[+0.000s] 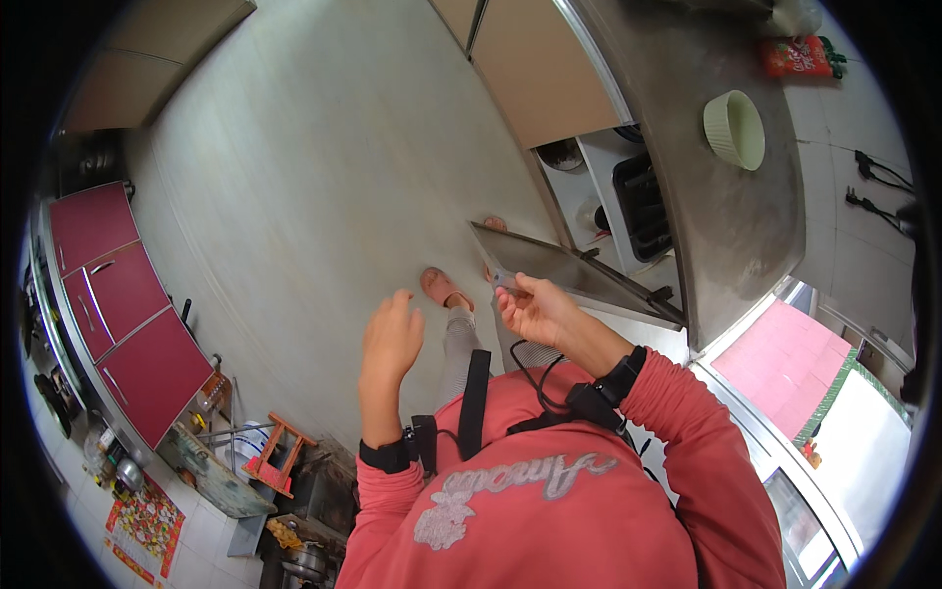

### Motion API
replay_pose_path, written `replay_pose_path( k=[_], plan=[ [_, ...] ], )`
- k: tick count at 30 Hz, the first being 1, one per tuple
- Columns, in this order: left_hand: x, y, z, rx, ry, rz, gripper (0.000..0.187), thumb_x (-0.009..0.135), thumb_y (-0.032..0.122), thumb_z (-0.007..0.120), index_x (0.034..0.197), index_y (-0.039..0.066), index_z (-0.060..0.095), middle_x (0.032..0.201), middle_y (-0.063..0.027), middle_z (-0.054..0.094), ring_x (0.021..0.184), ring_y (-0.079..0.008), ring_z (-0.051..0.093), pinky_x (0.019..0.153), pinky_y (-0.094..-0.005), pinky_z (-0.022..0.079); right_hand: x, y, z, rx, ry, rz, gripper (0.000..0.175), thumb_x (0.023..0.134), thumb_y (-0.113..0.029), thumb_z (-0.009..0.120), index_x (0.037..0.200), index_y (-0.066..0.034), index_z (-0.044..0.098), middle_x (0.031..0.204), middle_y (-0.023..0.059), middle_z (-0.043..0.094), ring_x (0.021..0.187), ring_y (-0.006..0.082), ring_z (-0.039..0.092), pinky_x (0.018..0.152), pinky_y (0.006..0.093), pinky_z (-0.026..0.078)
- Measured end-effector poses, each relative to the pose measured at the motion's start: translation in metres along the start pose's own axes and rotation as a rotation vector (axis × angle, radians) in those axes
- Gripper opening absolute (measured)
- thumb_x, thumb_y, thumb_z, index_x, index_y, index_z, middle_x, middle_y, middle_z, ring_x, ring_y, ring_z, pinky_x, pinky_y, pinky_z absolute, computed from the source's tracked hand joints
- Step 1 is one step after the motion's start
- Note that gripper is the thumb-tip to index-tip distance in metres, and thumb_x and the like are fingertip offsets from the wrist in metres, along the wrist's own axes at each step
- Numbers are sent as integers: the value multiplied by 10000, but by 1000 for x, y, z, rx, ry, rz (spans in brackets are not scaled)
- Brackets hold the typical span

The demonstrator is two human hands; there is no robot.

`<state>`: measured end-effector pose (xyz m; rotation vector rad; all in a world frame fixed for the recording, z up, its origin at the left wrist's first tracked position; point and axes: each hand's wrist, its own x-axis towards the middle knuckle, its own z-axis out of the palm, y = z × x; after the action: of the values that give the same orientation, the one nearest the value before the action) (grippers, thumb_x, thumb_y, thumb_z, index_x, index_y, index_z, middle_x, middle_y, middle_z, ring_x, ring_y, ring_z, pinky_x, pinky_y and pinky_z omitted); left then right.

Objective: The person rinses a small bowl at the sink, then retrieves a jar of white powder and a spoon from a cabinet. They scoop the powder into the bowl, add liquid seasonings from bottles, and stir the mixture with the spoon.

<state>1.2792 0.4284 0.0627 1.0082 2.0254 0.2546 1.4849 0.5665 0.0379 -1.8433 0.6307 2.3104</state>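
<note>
My right hand grips the outer edge of an open cabinet door, near its upper corner. My left hand hangs over the floor with bent fingers and nothing in it. Behind the door, the lower cabinet shows a black plastic tray standing on its side by a white divider. A dark round pan or lid lies in the compartment beyond the divider. On the metal countertop above stands a pale green ribbed bowl.
A red pouch and black power plugs are by the tiled wall at right. Across the floor stand red cabinets, with a small wooden stool nearby. Pink clogs are on my feet, close to the door.
</note>
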Motion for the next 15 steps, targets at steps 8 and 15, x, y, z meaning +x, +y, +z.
replay_pose_path(
  k=[8, 15],
  plan=[
    [0, 3, 13, 28, -2, 19, 309, 884, 181, 516, 1139, 8, 541, 982, -213, 621, 913, -377, 593, 809, -452, 459, 2, -12, 4, -38, -61, -11, 238, 988, -292, 468, 959, -57, 456, 965, 121, 546, 770, 196, 542, 573, 282, 473],
    [0, -6, 20, 3, 19, -11, 315, 882, 183, 519, 1143, 8, 539, 982, -222, 616, 921, -387, 590, 804, -458, 460, -16, -16, 11, -82, -87, 336, 271, 993, -335, 453, 948, -69, 475, 882, 77, 553, 681, 130, 521, 450, 190, 399]
  ],
)
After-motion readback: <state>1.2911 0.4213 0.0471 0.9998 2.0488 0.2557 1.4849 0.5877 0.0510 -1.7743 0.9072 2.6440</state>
